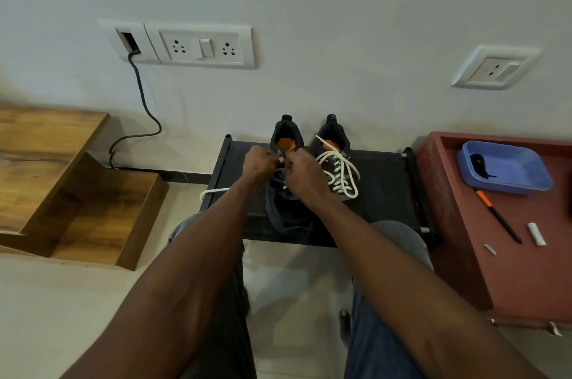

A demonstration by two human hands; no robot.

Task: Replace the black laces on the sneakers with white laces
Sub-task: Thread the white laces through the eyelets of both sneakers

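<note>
Two dark sneakers stand on a black rack (pixel 383 193) by the wall. The right sneaker (pixel 335 143) carries a white lace (pixel 343 174) threaded through its eyelets. Over the upper eyelets of the left sneaker (pixel 288 211) my left hand (pixel 258 163) and my right hand (pixel 305 171) meet, fingers curled, each pinching a white lace. A loose stretch of that white lace (pixel 213 192) trails off the rack's left edge. A black lace (pixel 479 165) lies in a blue tray (pixel 507 174).
A red-brown table (pixel 510 270) at the right holds the blue tray, an orange-and-black pen (pixel 498 217) and two small white pieces. A wooden stepped shelf (pixel 77 193) stands at the left. A black cable (pixel 142 109) hangs from the wall sockets. My knees are below the rack.
</note>
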